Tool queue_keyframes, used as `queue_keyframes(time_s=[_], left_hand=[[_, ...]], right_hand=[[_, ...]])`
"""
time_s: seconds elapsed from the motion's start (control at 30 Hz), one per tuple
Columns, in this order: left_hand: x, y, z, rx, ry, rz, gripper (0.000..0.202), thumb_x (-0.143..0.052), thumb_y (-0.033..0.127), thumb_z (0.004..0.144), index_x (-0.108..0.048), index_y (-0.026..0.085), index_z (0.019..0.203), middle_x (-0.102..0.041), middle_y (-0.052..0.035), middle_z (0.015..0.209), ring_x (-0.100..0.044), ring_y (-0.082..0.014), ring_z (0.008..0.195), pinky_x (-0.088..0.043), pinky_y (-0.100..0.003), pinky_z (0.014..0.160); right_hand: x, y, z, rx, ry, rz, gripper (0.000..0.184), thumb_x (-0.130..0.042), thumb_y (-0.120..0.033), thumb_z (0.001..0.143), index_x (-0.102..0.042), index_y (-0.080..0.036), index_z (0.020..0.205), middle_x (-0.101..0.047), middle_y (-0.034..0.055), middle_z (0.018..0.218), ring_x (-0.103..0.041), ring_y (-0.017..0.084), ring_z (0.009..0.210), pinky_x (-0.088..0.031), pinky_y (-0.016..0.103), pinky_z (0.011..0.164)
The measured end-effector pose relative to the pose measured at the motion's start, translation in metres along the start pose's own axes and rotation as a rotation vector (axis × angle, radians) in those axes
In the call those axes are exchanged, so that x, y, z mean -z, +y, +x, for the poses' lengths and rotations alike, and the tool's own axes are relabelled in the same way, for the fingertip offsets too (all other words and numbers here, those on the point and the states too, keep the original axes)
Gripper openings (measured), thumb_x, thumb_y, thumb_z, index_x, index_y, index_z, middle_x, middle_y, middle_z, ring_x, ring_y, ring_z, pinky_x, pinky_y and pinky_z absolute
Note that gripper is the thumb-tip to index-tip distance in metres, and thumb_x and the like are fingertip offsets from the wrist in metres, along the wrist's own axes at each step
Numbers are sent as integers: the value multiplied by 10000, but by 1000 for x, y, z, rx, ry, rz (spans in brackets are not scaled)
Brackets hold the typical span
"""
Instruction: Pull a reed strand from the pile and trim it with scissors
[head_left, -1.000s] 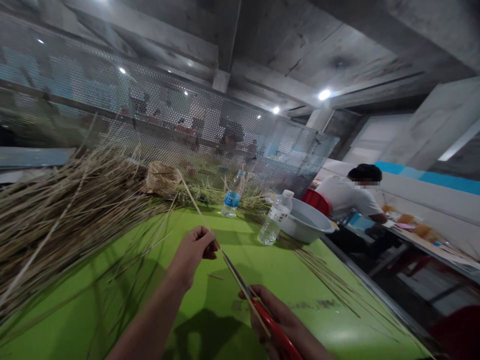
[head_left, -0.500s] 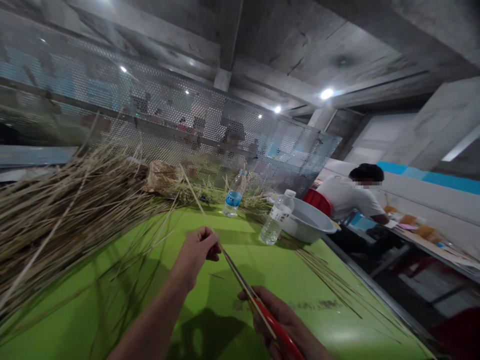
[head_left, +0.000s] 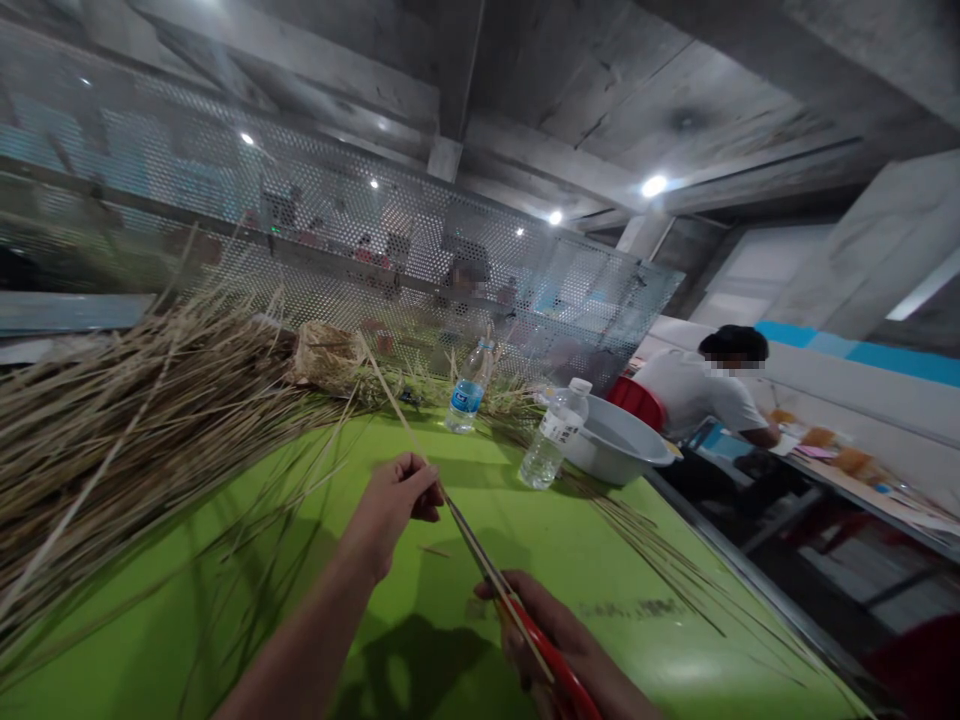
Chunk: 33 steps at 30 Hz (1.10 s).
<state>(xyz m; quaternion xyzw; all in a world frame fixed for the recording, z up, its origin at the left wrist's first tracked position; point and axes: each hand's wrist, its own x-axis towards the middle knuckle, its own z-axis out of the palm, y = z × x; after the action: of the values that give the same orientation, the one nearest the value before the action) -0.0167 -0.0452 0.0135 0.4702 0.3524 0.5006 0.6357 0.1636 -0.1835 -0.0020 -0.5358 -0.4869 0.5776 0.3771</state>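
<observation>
My left hand point(head_left: 391, 500) is closed in a pinch on a long thin dry stalk point(head_left: 390, 398) that slants up toward the mesh screen. My right hand point(head_left: 577, 655) is wrapped round red-handled scissors point(head_left: 525, 620), low in the picture. The scissor blades run along the stalk just below my left fingers. Both hands hover over a bright green table point(head_left: 420, 640).
A big heap of dry straw point(head_left: 112, 430) covers the table's left side. Two water bottles point(head_left: 466, 390) point(head_left: 551, 435) and a grey basin point(head_left: 611, 440) stand at the far end. Trimmed stalks point(head_left: 660, 560) lie along the right edge. A person in white point(head_left: 705, 395) sits at another table.
Almost nothing differs. My hands and the stalk have shifted slightly, and the scissors have slid a little lower along the stalk.
</observation>
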Motion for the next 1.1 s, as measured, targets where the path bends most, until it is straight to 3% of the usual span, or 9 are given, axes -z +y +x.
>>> queue_keyframes(time_s=[0.13,0.4,0.67,0.8,0.9,1.1], left_hand=[[0,0,0,7,-9,-5,296,-711,424,673,-541,186,630,-618,5,573,-529,-104,504,-522,-262,546],[-1,2,-2,26,-25,5,287,-703,408,685,-528,187,631,-612,6,571,-532,-107,510,-515,-258,541],[2,3,-1,21,-32,23,295,-703,430,701,-569,175,637,-634,-9,603,-539,-103,513,-505,-252,554],[6,6,1,-32,50,21,327,-711,483,698,-608,172,702,-649,-7,646,-546,-104,511,-501,-258,548],[8,8,3,-50,110,16,334,-734,479,663,-596,178,697,-639,5,631,-539,-105,501,-503,-264,541],[8,5,4,-55,86,42,295,-707,432,691,-558,180,654,-630,5,592,-534,-101,500,-467,-239,522]], right_hand=[[-5,-5,0,20,17,-14,632,-728,-686,677,-615,-226,1097,-437,-56,649,-357,88,565,-268,211,520],[-3,-1,3,6,-37,24,603,-751,-618,698,-573,-224,1119,-396,-75,666,-295,52,495,-209,181,430],[1,6,6,30,-8,-36,686,-740,-706,653,-574,-220,1108,-405,-82,629,-294,34,438,-212,166,393],[3,7,1,-18,4,-57,619,-706,-660,740,-574,-224,1159,-397,-82,631,-289,30,436,-201,159,391],[5,10,1,22,-43,-80,600,-692,-656,756,-575,-221,1153,-389,-89,602,-295,36,442,-192,158,399],[1,1,-4,36,-48,-68,633,-700,-680,735,-580,-216,1149,-380,-92,617,-284,43,469,-218,167,423]])
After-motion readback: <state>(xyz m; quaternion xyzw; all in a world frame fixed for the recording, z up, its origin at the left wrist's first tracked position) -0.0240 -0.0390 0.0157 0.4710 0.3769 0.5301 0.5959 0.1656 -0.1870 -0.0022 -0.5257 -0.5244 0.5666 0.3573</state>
